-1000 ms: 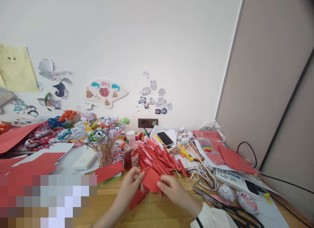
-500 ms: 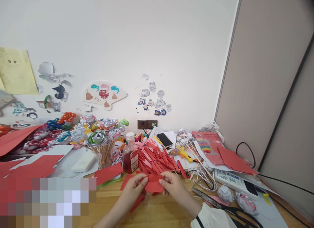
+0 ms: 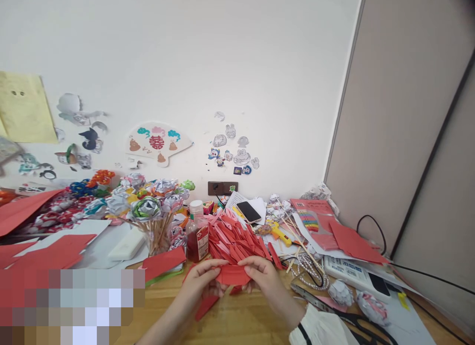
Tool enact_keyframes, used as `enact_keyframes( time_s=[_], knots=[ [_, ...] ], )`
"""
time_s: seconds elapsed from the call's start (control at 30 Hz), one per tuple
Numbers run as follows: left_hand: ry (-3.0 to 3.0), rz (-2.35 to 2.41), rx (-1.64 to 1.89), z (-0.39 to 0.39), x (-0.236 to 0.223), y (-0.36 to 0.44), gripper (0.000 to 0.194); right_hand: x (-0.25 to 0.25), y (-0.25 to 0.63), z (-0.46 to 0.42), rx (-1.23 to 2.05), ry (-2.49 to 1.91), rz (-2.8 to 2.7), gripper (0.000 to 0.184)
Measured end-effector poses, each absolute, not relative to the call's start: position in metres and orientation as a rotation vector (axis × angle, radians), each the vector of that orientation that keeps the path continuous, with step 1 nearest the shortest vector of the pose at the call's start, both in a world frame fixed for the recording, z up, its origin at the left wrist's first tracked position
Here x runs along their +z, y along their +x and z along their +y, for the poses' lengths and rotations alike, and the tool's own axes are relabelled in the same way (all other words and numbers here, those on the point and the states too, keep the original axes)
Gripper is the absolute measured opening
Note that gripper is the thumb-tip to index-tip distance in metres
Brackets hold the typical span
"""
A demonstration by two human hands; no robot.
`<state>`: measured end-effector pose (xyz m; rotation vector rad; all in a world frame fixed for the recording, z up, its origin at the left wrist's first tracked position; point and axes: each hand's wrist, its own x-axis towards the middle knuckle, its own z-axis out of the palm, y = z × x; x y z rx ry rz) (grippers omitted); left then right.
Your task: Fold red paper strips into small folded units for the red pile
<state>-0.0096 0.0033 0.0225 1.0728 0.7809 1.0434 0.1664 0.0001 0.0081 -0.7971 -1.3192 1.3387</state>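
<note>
Between my two hands is a small red sheet of paper [image 3: 233, 274], partly folded along its length. My left hand [image 3: 206, 278] pinches its left end between thumb and fingers. At the other end my right hand [image 3: 261, 275] grips it the same way, thumb on top. The lower fingers of both hands are partly hidden behind the paper. Just beyond my hands lies a heap of folded red paper strips [image 3: 237, 238]. Another red paper piece [image 3: 206, 307] rests on the wooden table below my left hand.
A bottle of red liquid [image 3: 197, 236] and a cup of paper flowers [image 3: 158, 236] stand left of the heap. To the right lie scissors [image 3: 334, 310], a yellow glue gun [image 3: 281, 233], a beaded cord [image 3: 309, 271] and crumpled paper balls [image 3: 341, 291]. A phone [image 3: 249, 212] lies behind.
The red paper has become narrower from front to back between my hands, its edge folded over. Both hands have shifted slightly and the thumbs have moved on the paper.
</note>
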Motion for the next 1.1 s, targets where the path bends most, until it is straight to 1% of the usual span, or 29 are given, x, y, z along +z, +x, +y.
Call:
enact_keyframes(
  time_s=[0.13, 0.27, 0.5, 0.67, 0.83, 0.97, 1.1],
  knots=[
    [1.136, 0.801, 0.985, 0.004, 0.024, -0.008, 0.031, 0.007, 0.168, 0.002, 1.223, -0.822, -1.430, 0.021],
    [1.225, 0.838, 0.954, 0.003, 0.025, -0.006, 0.034, 0.005, 0.168, 0.001, 1.127, -0.829, -1.533, 0.019],
    [1.231, 0.900, 0.910, 0.003, 0.024, -0.005, 0.038, 0.006, 0.170, -0.003, 1.009, -0.873, -1.640, 0.021],
    [1.383, 0.926, 0.936, 0.002, 0.021, -0.004, 0.035, 0.012, 0.171, -0.007, 0.940, -0.887, -1.711, 0.028],
    [1.566, 1.021, 0.951, 0.001, 0.015, -0.002, 0.030, 0.007, 0.166, -0.003, 0.937, -0.931, -1.845, 0.028],
    [1.678, 1.058, 0.994, 0.001, 0.016, -0.003, 0.022, 0.001, 0.162, -0.001, 0.990, -0.986, -1.837, 0.029],
    [1.667, 1.047, 0.955, -0.002, 0.021, -0.001, 0.022, -0.001, 0.161, 0.000, 1.043, -0.993, -1.796, 0.027]
  ],
)
